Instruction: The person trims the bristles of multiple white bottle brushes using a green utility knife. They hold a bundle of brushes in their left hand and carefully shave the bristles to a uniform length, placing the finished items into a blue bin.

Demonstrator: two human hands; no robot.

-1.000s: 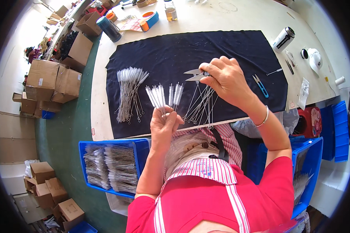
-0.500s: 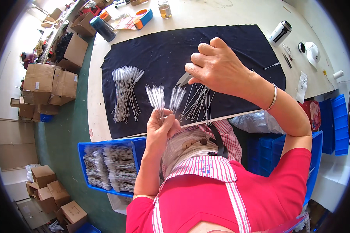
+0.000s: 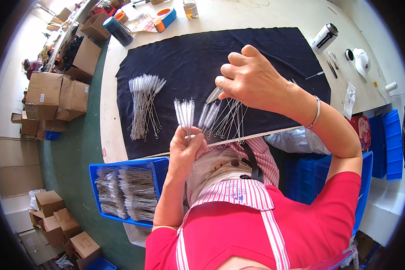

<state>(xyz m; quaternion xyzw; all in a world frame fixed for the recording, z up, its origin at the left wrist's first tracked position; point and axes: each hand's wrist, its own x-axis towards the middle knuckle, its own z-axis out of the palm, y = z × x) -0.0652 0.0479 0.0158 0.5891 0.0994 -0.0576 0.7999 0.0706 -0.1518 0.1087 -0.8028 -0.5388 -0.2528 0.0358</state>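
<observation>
My left hand (image 3: 187, 143) is closed around several thin wire brushes (image 3: 184, 113) with white bristles, fanned into two clusters. My right hand (image 3: 252, 81), raised over the dark cloth (image 3: 189, 58), is closed on scissors (image 3: 214, 94); their pointed metal blades stick out below the fingers toward the brushes, and the handles are hidden in my fist. Under that hand lies a loose spread of wire brushes (image 3: 231, 119), looped ends toward me, the other ends partly covered. To the left, a bigger pile of brushes (image 3: 145, 105) rests on the cloth.
A blue bin (image 3: 94, 189) full of brushes stands at my left. One brush (image 3: 315, 75) lies alone at the cloth's right. Bottles (image 3: 118, 31), a tape dispenser (image 3: 165, 20), a glass of liquid (image 3: 190, 10) and a white cap (image 3: 361, 62) stand around the cloth. Blue crates (image 3: 301, 180) are at my right.
The brushes in my left hand have shifted slightly to the right and tilt differently, their clusters nearer the blades. My right hand has hardly moved; the blades have turned slightly.
</observation>
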